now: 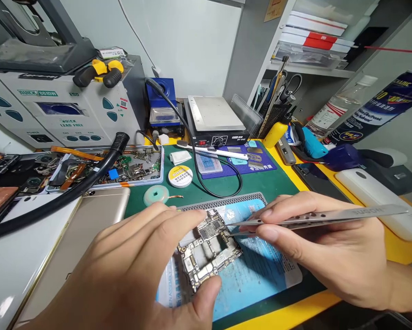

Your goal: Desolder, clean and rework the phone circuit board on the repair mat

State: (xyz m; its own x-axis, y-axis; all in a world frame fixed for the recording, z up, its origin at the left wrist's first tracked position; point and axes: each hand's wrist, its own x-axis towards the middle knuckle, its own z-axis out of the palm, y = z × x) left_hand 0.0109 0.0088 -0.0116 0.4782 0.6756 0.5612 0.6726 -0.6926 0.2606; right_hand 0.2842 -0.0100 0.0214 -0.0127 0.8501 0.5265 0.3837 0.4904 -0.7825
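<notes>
Between the thumb and fingers of my left hand (133, 261) is a small phone circuit board (200, 268), tilted and gripped by its edges. The board has a rectangular opening in its middle and many metal-shielded parts. My right hand (329, 243) pinches a pair of steel tweezers (305, 220) held nearly level. Their tips are at the board's upper right edge; whether they grip a part there I cannot tell. Beneath the board lies a blue and white printed packet (254, 275) on the green mat (277, 183).
A hot-air station (71, 110) stands back left, its black hose (89, 183) crossing phones and a tray of boards (151, 176). A heating plate (216, 114) is at the back. Solder wick (156, 195) and a round tin (180, 176) lie nearby. Bottles and a spray can (381, 105) stand right.
</notes>
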